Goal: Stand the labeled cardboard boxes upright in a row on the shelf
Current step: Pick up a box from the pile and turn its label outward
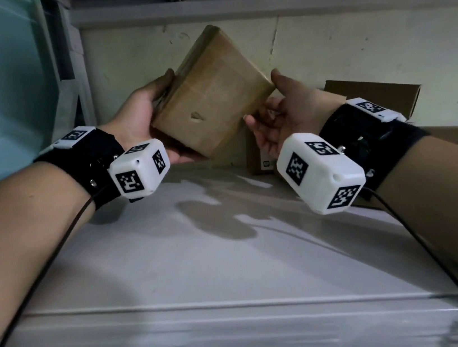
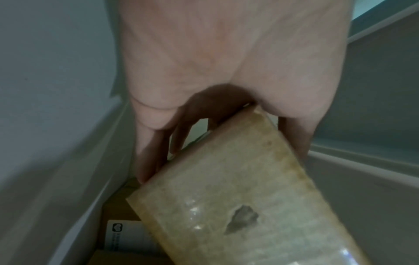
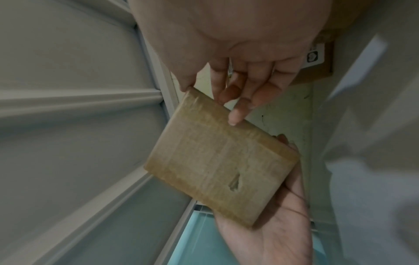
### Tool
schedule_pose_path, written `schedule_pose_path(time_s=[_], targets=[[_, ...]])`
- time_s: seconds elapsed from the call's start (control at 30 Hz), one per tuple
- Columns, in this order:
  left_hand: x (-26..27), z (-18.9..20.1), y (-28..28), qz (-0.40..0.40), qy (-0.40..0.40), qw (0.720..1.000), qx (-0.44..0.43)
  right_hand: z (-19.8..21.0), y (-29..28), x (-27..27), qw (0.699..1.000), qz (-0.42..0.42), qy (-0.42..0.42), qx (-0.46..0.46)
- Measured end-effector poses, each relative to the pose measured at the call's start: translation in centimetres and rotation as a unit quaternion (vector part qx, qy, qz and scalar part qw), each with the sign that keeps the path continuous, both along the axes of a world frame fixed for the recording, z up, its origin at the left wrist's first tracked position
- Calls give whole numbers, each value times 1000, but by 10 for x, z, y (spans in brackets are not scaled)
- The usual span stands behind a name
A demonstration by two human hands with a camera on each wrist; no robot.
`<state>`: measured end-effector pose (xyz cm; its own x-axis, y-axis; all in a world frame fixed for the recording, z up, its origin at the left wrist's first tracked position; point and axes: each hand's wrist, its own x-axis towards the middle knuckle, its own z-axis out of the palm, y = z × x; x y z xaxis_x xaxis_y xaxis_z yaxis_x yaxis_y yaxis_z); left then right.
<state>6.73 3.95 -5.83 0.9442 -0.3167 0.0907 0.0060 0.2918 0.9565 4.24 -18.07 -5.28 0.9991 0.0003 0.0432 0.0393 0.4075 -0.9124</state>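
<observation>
So right now a taped-up cardboard box (image 1: 211,99) is up in the air over the white shelf (image 1: 234,260), tilted on a diagonal, not touching the shelf at all. The left hand (image 1: 140,118) is doing the real work: palm under the left side, thumb over the top edge, fingers wrapped round behind. The right hand (image 1: 287,112) is barely on it. In the right wrist view its thumb and one fingertip just touch the near edge and the other fingers hang loose, so I'd call that steadying, not gripping.

Off to the right there's a second box (image 1: 261,160) with a white label, low against the back wall, and another brown box (image 1: 372,94) behind the right wrist. Can't tell if either is properly upright.

What could go wrong, my guess:
- The tape looks shiny. With one hand really holding and the box tilted, it could slide out of the palm if the right hand lets go early.
- I can't see any label on the faces showing, so it could go down with the label hidden or turned wrong.
- Setting it down next to the labeled box, a corner could bump that one and knock it over.
- There's a dent or small tear in the front face, so squeezing harder could crush it more.
</observation>
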Motion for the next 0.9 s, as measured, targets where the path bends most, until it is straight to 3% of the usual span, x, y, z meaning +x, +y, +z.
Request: schedule_pose_path(time_s=[0.23, 0.43, 0.57, 0.7, 0.9], targets=[[0, -2, -3, -47, -54, 997, 13, -2, 3, -6, 994, -36, -81, 62], [7, -3, -5, -10, -80, 996, -32, -4, 6, -4, 994, -43, -67, 72], [14, 0, -1, 50, -56, 994, -77, -6, 10, -7, 998, 3, -52, 19], [18, -1, 2, 102, -54, 993, -36, -8, 7, -3, 997, 46, -55, 18], [8, -6, -2, 105, -99, 988, -63, 0, 0, -19, 995, 99, 1, -4]])
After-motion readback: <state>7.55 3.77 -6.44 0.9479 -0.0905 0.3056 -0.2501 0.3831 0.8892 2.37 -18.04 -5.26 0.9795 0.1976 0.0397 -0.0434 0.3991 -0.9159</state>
